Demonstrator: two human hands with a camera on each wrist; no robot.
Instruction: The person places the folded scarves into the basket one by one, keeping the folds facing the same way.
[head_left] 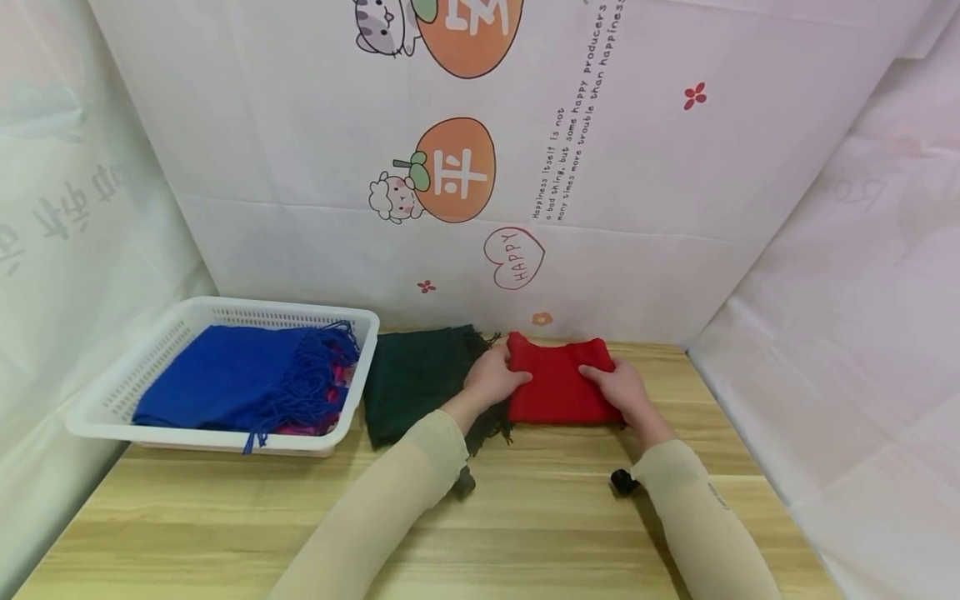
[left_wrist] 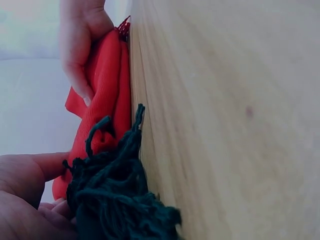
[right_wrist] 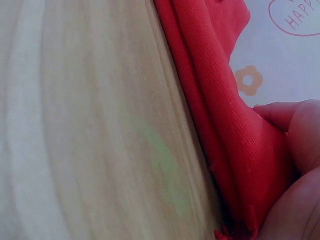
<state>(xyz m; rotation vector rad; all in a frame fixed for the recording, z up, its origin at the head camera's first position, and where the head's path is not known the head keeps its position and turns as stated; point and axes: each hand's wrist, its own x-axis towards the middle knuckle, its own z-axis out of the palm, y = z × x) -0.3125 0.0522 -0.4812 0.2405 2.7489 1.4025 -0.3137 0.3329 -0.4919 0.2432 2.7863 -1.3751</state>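
Red cloth [head_left: 564, 390] lies long axis left-right on the far tabletop [head_left: 540, 533], right of green cloth [head_left: 416, 379], my left grip [head_left: 493, 377] and right grip [head_left: 621, 390] each pinching its own end.

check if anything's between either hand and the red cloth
Nothing visible does stand between them: the left hand and right hand both hold the red cloth, one at each side. The green fringe lies close against the left hand; whether strands are caught under its fingers is hidden.
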